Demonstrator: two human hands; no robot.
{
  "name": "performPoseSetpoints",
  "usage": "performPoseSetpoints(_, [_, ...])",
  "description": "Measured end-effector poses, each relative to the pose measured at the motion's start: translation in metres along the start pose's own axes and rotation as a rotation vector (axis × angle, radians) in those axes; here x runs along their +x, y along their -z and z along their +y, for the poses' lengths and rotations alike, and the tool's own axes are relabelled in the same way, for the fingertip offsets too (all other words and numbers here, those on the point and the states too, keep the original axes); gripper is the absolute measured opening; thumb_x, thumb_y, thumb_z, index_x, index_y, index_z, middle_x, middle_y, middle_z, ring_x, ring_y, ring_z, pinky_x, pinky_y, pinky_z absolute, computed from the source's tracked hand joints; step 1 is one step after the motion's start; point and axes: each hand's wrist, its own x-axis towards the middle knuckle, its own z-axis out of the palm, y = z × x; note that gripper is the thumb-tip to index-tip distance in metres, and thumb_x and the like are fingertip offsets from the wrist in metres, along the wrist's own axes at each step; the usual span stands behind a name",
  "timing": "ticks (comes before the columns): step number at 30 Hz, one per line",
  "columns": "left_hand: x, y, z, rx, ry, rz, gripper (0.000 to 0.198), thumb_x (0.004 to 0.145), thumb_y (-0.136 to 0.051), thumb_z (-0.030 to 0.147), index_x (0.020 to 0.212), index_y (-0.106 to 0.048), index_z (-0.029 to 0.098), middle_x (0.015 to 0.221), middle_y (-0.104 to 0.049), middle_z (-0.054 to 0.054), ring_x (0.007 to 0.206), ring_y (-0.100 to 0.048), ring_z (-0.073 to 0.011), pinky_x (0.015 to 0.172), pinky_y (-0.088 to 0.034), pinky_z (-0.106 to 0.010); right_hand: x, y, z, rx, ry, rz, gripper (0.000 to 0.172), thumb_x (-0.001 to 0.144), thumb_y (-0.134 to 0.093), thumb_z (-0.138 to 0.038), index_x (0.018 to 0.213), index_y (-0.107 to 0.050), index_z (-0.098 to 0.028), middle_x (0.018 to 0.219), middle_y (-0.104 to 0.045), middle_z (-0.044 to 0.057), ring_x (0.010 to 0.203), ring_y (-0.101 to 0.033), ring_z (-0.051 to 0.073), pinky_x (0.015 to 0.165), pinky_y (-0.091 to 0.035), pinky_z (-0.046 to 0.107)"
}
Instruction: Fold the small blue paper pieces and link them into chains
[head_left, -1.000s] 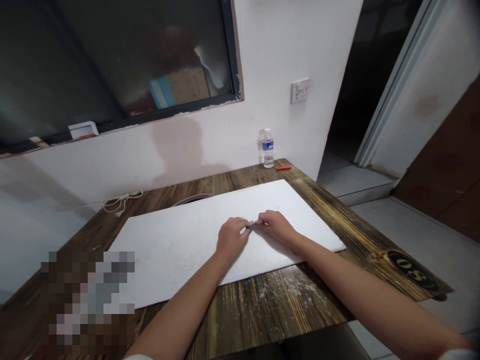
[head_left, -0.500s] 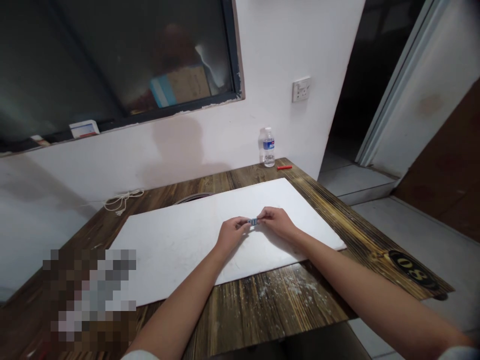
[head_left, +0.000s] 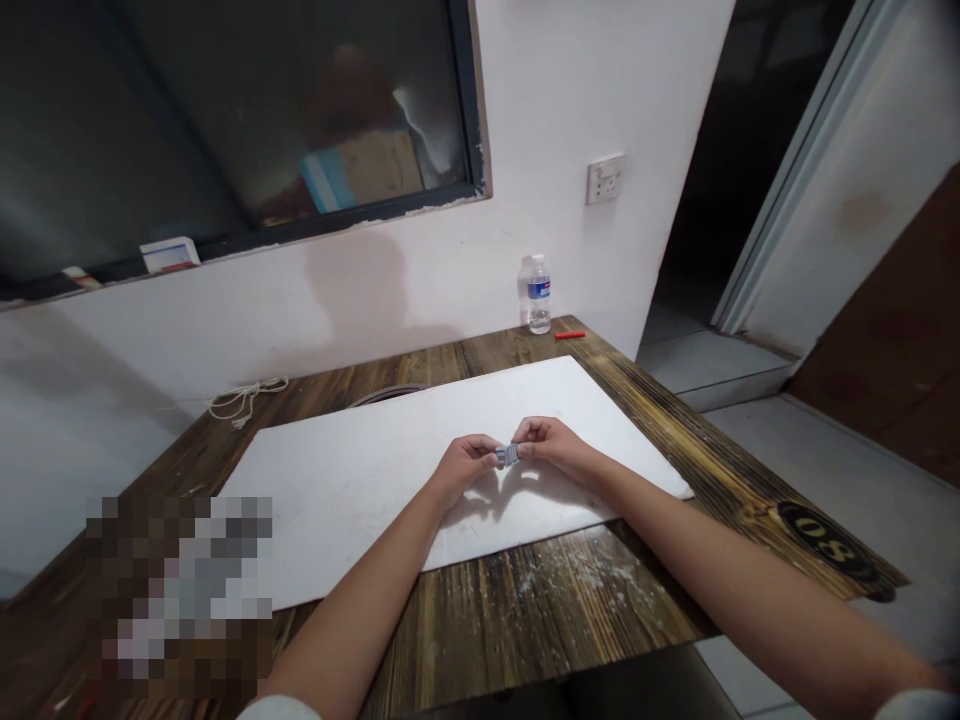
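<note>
A small grey-blue ridged piece is held between both hands above a white board. My left hand pinches its left end between thumb and fingers. From the other side, my right hand pinches the right end, its fingers curled. The piece is too small to tell exactly what it is. Shadows of both hands fall on the board just below them.
The dark wooden table carries a water bottle, a red stick-like object and a white cord. Behind the board lies a partly hidden round edge. A blurred, pixelated patch covers the lower left. A wall stands behind.
The small piece has tilted, showing more of its ridged face. Both hands have shifted slightly, and their shadows on the board have changed shape.
</note>
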Motion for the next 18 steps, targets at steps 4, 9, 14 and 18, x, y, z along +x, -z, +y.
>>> performPoseSetpoints(4, [0.0014,0.0021,-0.0048,-0.084,-0.044,-0.043,0.055,0.052,-0.083,0.061,0.078,-0.073,0.015,0.073,-0.069,-0.006,0.065,-0.061,-0.016,0.064,-0.047,-0.027,0.0003,0.001,0.0031,0.021,-0.001,-0.04,0.033,0.059,-0.087,-0.036,0.075,-0.065,-0.016,0.068,-0.07,0.002,0.062,-0.064,0.014,0.062,-0.048,0.027])
performPoseSetpoints(9, [0.0034,0.0036,-0.0097,-0.169,-0.1,-0.106,0.047,0.059,-0.085,0.051,0.082,-0.072,0.012,0.072,-0.067,-0.006,0.066,-0.059,-0.014,0.065,-0.044,-0.025,0.0015,0.0008,0.0048,0.052,0.02,-0.045,0.031,0.06,-0.087,-0.033,0.075,-0.066,-0.016,0.069,-0.071,0.002,0.062,-0.063,0.014,0.061,-0.047,0.026])
performPoseSetpoints(14, [0.0036,0.0002,-0.0091,-0.155,-0.152,-0.061,0.059,0.055,-0.09,0.037,0.107,-0.071,0.018,0.077,-0.066,-0.003,0.071,-0.06,-0.0154,0.07,-0.046,-0.028,0.0028,0.0001,0.0052,0.051,0.032,0.022,0.031,0.061,-0.087,-0.034,0.076,-0.066,-0.016,0.067,-0.068,0.0,0.06,-0.06,0.012,0.059,-0.044,0.026])
performPoseSetpoints(18, [0.0039,-0.0005,-0.0072,-0.001,-0.185,0.019,0.046,0.059,-0.087,0.032,0.101,-0.075,0.017,0.085,-0.07,-0.006,0.077,-0.06,-0.0171,0.073,-0.045,-0.028,0.0019,-0.0038,0.0045,0.029,-0.009,0.05,0.035,0.059,-0.087,-0.036,0.077,-0.065,-0.017,0.068,-0.068,0.001,0.061,-0.061,0.013,0.06,-0.044,0.026])
